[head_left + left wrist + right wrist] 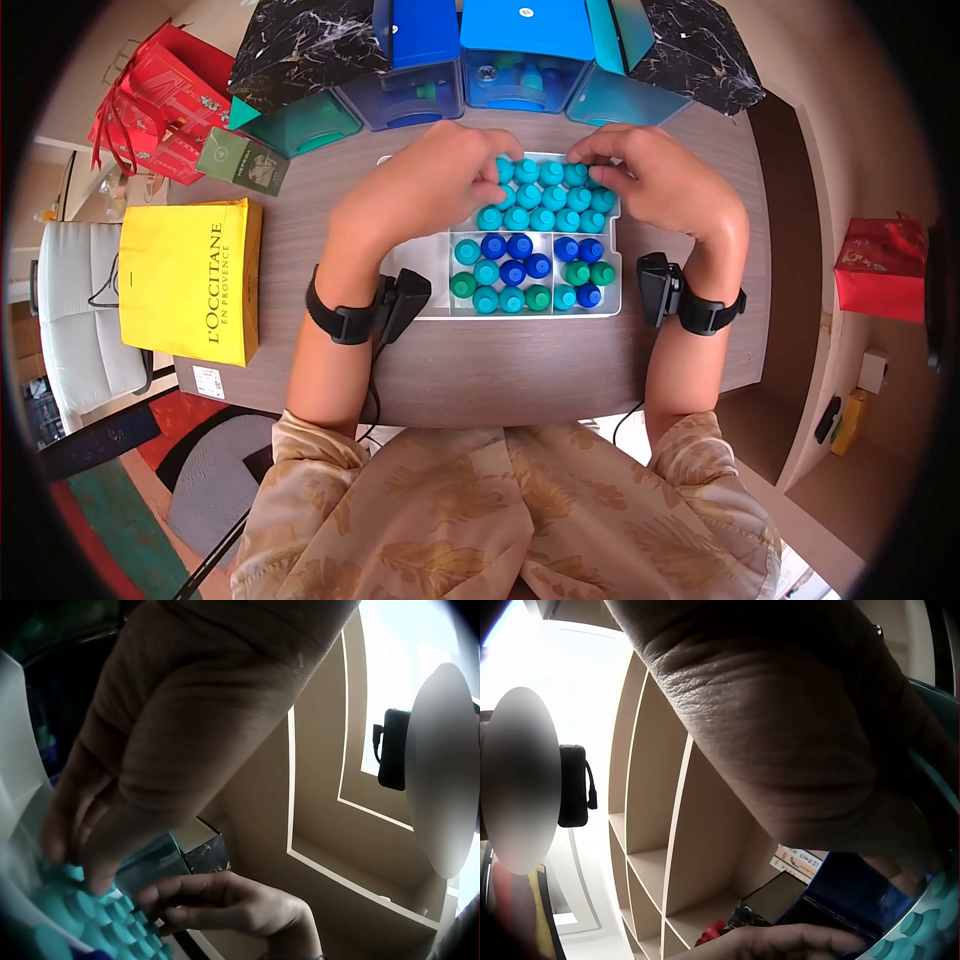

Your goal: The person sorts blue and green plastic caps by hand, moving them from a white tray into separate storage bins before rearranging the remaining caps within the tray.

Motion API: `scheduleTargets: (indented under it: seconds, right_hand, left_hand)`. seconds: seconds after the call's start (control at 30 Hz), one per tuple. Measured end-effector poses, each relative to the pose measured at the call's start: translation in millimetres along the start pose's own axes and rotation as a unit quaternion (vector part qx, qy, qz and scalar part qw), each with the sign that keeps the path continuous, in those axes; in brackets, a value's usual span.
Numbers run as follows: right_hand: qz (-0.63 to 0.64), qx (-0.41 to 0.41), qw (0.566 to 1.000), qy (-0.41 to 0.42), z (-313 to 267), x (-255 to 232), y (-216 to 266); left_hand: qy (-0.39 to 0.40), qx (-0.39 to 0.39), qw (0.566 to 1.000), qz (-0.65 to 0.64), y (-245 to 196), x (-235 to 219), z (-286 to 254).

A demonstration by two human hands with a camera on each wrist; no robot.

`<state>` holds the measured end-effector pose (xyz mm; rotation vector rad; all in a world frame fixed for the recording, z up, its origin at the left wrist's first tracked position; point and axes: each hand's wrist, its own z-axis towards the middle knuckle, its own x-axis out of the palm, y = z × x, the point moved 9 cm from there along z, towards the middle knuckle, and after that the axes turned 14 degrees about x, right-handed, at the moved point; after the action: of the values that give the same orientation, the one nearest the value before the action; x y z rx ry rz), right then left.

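A white divided tray (430, 275) on the table holds small round-capped bottles. Teal bottles (541, 219) fill its back compartment in rows. Dark blue bottles (512, 272), green bottles (537, 297) and more teal ones share the front compartments. At the back left corner my left hand (435, 180) pinches a teal bottle (505, 170) between thumb and fingertips, low among the others. My right hand (670, 185) bends over the back right corner, thumb and forefinger around a teal bottle (594, 178) that they partly hide. Teal caps (919, 922) show beside its fingertips in the right wrist view.
Blue and teal lidded bins (525, 60) stand behind the tray, between black marbled boxes (700, 50). A yellow bag (185, 280), a green box (242, 160) and a red bag (165, 105) are at the left. Another red bag (880, 270) is off to the right.
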<state>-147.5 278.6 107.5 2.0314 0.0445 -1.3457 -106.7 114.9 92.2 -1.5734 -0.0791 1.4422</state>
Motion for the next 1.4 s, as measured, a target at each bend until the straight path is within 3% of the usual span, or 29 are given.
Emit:
scheduleTargets:
  seconds: [0.07, 0.17, 0.27, 0.47, 0.77, 1.07, 1.17, 1.4]
  right_hand:
    - [-0.009, 0.003, 1.0, 0.006, 0.1, 1.4, -0.5]
    - [-0.016, -0.012, 1.0, -0.006, 0.9, 1.8, -1.0]
    - [-0.029, -0.042, 0.998, -0.028, 0.9, 4.1, 6.1]
    - [-0.011, -0.026, 1.0, 0.006, 3.0, 9.6, 10.9]
    - [-0.008, -0.01, 1.0, 0.023, 3.6, 11.2, 10.7]
    - [0.001, -0.027, 1.0, 0.016, 0.6, 10.6, 13.0]
    - [0.005, -0.011, 1.0, 0.019, -1.0, 8.6, 13.4]
    - [0.003, -0.009, 1.0, 0.019, -1.2, 8.2, 13.6]
  left_hand:
    - [0.001, -0.017, 1.0, 0.013, 0.7, -5.5, -1.9]
    - [-0.068, 0.038, 0.996, 0.039, -3.9, -14.3, -2.3]
    - [-0.056, 0.104, 0.991, 0.061, -5.9, -3.0, 2.4]
    - [-0.036, 0.087, 0.994, 0.054, -7.0, 4.1, 4.6]
    - [-0.024, 0.132, 0.988, 0.083, -13.3, 9.3, 5.4]
    - [-0.031, 0.13, 0.987, 0.086, -15.0, 0.6, -3.0]
    - [-0.005, 0.068, 0.996, 0.063, -18.3, -9.6, -8.7]
    - [0.022, 0.043, 0.996, 0.081, -4.8, -4.9, -12.6]
